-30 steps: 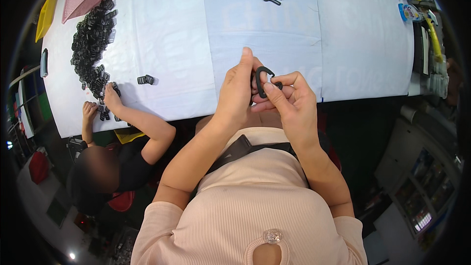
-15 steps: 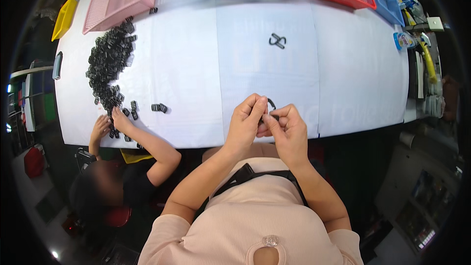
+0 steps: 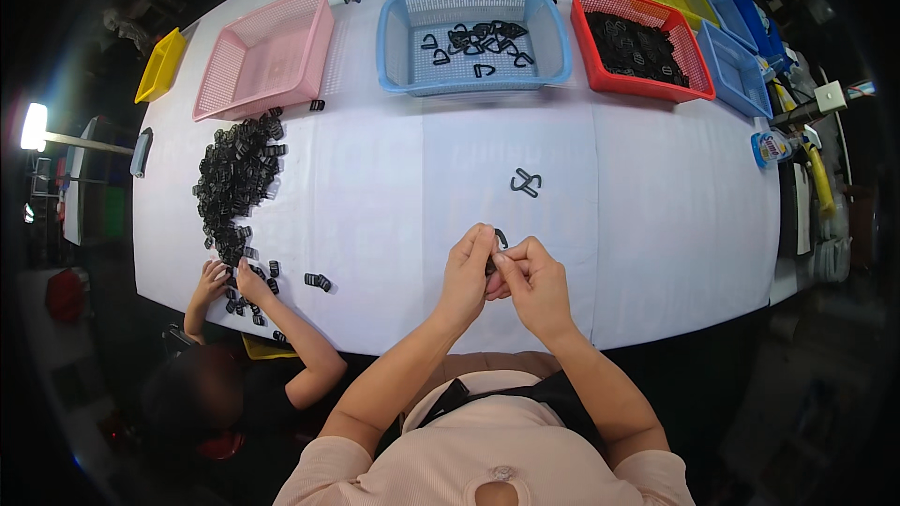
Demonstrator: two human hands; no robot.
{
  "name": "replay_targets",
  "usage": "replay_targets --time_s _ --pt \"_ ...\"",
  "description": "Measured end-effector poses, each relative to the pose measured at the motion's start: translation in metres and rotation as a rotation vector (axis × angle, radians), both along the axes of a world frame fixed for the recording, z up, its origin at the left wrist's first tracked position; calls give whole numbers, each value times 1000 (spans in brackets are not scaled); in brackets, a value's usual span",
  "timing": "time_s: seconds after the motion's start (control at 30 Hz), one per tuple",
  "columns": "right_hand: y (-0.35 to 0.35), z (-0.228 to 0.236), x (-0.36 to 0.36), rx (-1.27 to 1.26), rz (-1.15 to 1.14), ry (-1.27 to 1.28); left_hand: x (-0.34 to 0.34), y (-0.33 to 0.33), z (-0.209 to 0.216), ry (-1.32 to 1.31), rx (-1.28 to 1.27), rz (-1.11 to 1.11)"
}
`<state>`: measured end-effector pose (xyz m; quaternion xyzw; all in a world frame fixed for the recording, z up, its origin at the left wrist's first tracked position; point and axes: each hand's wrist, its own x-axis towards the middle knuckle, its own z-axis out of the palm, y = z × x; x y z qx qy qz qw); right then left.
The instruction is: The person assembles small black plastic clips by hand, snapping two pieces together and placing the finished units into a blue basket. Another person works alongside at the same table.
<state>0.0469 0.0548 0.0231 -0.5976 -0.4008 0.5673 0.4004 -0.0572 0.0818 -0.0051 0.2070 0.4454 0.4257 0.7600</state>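
Close in front of me, over the near part of the table, my left hand (image 3: 467, 272) is closed around a curved black plastic hook (image 3: 501, 238). The hook's bent end sticks up past the fingertips. My right hand (image 3: 536, 286) meets it from the other side, thumb and fingers pinched together. Whatever the right fingers grip is mostly hidden; only a small dark bit shows between the hands. Beyond them, a few similar black hooks (image 3: 527, 183) lie together on the white table (image 3: 375, 187).
At the left, a co-worker's hands (image 3: 230, 283) touch a heap of black slider buckles (image 3: 239, 169). Along the back stand a pink basket (image 3: 211, 84), a blue basket (image 3: 469, 89) holding black hooks and a red basket (image 3: 647, 89) of black parts. A spray bottle (image 3: 771, 147) stands at the right.
My view has tilted up, so the baskets show more fully and everything sits lower. My hands have drawn closer together around the hook, with the right thumb shifted against the left fingers.
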Motion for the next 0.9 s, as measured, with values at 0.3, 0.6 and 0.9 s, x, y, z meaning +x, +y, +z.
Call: replay_targets --time_s 0.3,0.6,0.9 --pt "80 -50 24 387 115 -746 23 102 -68 -362 -232 53" --pt "110 -77 79 -18 22 -313 12 274 -77 -238 -208 256" --pt "95 -162 103 -37 -23 -610 -3 323 -40 422 27 162"
